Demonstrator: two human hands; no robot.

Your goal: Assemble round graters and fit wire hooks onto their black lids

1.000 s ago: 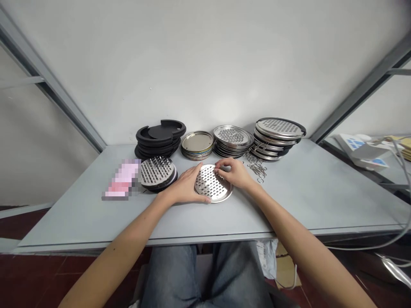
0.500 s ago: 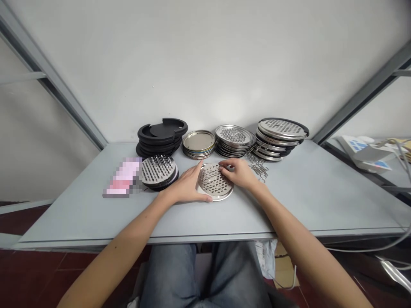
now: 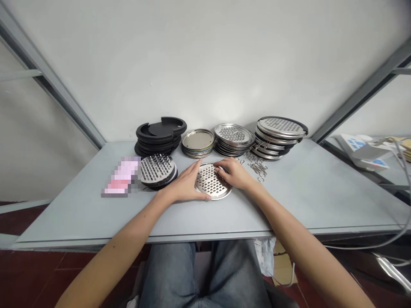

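Observation:
A round perforated steel disc [image 3: 210,185] lies flat on the grey table [image 3: 305,192] in front of me. My left hand [image 3: 184,185] cups its left rim, with the thumb at the near edge and fingers along the far edge. My right hand [image 3: 235,172] rests on the disc's upper right part, fingers curled and pressed on its surface near the rim. Whether a small part is under those fingertips is hidden.
Left of the disc sits a short pile of grater discs on black rings [image 3: 158,170] and a blurred pink item [image 3: 122,181]. Along the wall stand black plastic rings [image 3: 159,136], plain steel pans [image 3: 197,143], perforated discs [image 3: 233,139], assembled graters [image 3: 278,136]. Wire clips [image 3: 257,165] lie loose.
My right hand's fingers have shifted slightly along the disc's far rim and back. The disc has turned a little under both hands. The view has shifted slightly.

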